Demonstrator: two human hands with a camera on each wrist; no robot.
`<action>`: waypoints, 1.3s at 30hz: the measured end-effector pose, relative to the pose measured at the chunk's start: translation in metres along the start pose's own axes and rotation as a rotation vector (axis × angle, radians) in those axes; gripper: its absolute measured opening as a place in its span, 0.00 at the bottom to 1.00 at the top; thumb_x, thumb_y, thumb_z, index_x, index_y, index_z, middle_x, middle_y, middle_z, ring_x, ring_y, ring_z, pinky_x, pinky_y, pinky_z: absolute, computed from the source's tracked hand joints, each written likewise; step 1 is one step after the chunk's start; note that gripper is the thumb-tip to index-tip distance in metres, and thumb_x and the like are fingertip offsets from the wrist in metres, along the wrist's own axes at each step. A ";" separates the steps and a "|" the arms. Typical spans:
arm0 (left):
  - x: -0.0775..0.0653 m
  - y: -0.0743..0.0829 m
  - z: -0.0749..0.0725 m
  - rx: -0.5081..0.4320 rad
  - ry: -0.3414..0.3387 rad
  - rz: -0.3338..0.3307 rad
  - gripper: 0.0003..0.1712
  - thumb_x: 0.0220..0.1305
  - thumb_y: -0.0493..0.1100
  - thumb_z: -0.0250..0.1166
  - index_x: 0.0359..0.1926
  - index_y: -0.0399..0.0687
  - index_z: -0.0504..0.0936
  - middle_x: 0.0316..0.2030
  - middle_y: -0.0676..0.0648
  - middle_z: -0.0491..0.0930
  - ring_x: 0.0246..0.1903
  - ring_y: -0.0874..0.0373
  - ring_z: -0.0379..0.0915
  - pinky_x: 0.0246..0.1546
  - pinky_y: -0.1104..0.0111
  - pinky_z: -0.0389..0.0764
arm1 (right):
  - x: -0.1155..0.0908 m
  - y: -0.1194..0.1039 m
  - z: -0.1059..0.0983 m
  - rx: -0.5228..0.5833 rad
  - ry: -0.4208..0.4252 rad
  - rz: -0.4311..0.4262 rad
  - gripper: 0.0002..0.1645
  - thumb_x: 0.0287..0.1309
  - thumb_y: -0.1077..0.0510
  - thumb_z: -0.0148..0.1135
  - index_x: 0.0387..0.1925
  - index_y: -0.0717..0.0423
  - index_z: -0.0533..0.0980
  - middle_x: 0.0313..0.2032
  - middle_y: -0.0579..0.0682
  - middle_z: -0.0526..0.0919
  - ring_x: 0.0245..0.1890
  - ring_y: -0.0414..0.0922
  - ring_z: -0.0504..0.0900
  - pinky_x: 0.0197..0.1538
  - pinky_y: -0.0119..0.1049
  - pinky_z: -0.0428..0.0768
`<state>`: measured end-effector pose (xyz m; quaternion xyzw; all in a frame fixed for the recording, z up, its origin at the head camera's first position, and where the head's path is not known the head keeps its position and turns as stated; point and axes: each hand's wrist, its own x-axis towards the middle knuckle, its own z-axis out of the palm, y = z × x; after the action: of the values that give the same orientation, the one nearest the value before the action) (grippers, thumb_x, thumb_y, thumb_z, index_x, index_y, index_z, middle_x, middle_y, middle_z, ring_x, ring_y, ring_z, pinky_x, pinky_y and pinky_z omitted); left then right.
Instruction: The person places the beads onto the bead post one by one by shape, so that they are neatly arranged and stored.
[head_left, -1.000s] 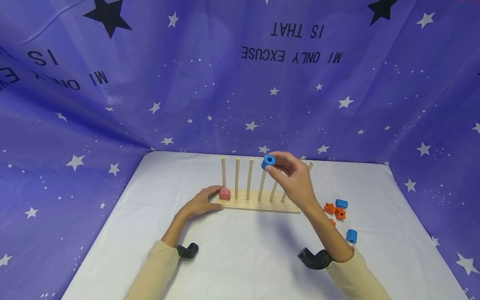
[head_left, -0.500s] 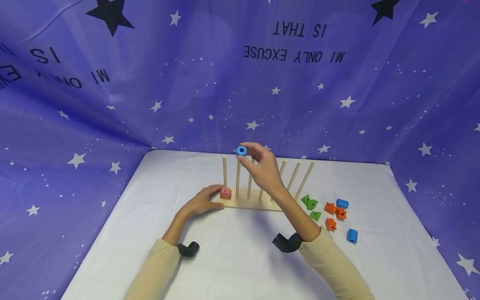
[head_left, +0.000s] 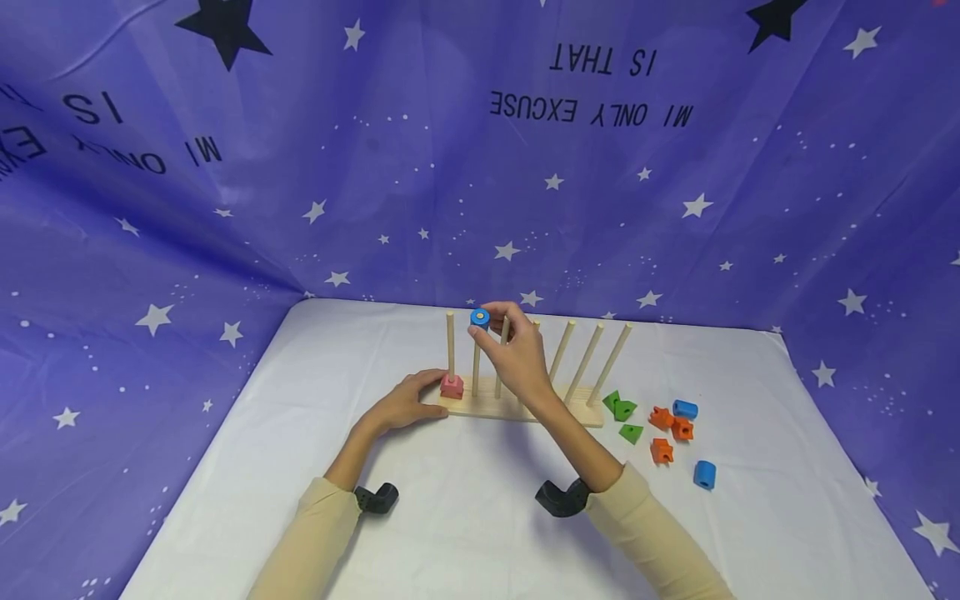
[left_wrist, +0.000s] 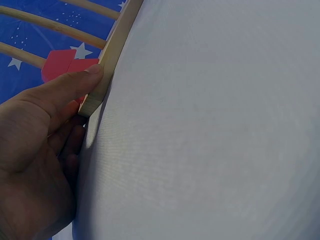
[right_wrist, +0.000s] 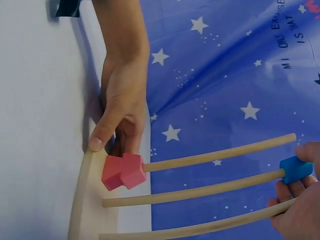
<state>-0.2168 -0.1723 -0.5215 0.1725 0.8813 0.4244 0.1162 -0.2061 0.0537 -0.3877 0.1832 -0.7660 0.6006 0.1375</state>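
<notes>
A wooden peg board [head_left: 517, 409] with several upright pegs stands on the table. My left hand [head_left: 403, 403] grips its left end, thumb [left_wrist: 85, 80] on the front edge and fingers behind. Pinkish-red angular beads [right_wrist: 125, 171] sit low on the leftmost peg [head_left: 451, 346]. My right hand [head_left: 517, 354] pinches a blue cylindrical bead [head_left: 479, 320] between thumb and fingers. That bead is round the top of the second peg [right_wrist: 200, 190] from the left, the peg's tip showing in its hole. The third peg passes close by the right fingers.
Right of the board lie green triangular beads [head_left: 623, 409], several orange star-shaped beads [head_left: 662, 451] and two more blue beads [head_left: 705, 474]. A white cloth covers the table [head_left: 465, 517]. A purple star-printed curtain [head_left: 420, 167] rises behind it.
My right hand has carried the blue bead leftward to the second peg and lowered it onto the peg's tip. The left hand stays on the board's end.
</notes>
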 end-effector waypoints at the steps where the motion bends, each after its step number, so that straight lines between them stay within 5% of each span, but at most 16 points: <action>1: 0.000 0.000 0.000 -0.001 0.001 0.003 0.42 0.58 0.44 0.74 0.71 0.39 0.67 0.70 0.36 0.65 0.69 0.37 0.56 0.70 0.44 0.55 | 0.000 0.002 0.002 0.013 0.011 0.001 0.18 0.60 0.59 0.70 0.50 0.60 0.78 0.47 0.54 0.83 0.49 0.50 0.83 0.56 0.46 0.79; 16: -0.001 0.001 -0.002 0.002 -0.002 0.027 0.43 0.59 0.46 0.73 0.71 0.38 0.67 0.69 0.36 0.66 0.69 0.37 0.57 0.69 0.45 0.56 | -0.034 0.064 0.027 0.061 0.027 0.227 0.19 0.56 0.62 0.72 0.48 0.64 0.77 0.44 0.56 0.84 0.49 0.54 0.82 0.59 0.56 0.75; 23: -0.001 0.000 -0.003 0.012 0.000 0.040 0.43 0.59 0.47 0.73 0.71 0.38 0.67 0.69 0.36 0.66 0.69 0.36 0.56 0.70 0.44 0.55 | -0.048 0.097 0.036 0.012 -0.002 0.312 0.15 0.54 0.65 0.73 0.43 0.62 0.78 0.40 0.53 0.86 0.46 0.52 0.84 0.53 0.47 0.81; 39: -0.002 0.004 -0.004 0.007 0.000 0.035 0.42 0.59 0.47 0.73 0.71 0.38 0.67 0.69 0.36 0.66 0.68 0.36 0.57 0.69 0.44 0.56 | -0.056 0.111 0.040 -0.047 -0.028 0.315 0.16 0.51 0.68 0.73 0.42 0.62 0.78 0.38 0.52 0.86 0.45 0.52 0.84 0.54 0.47 0.80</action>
<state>-0.2155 -0.1740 -0.5157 0.1881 0.8796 0.4234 0.1082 -0.2054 0.0446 -0.5178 0.0659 -0.8011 0.5939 0.0354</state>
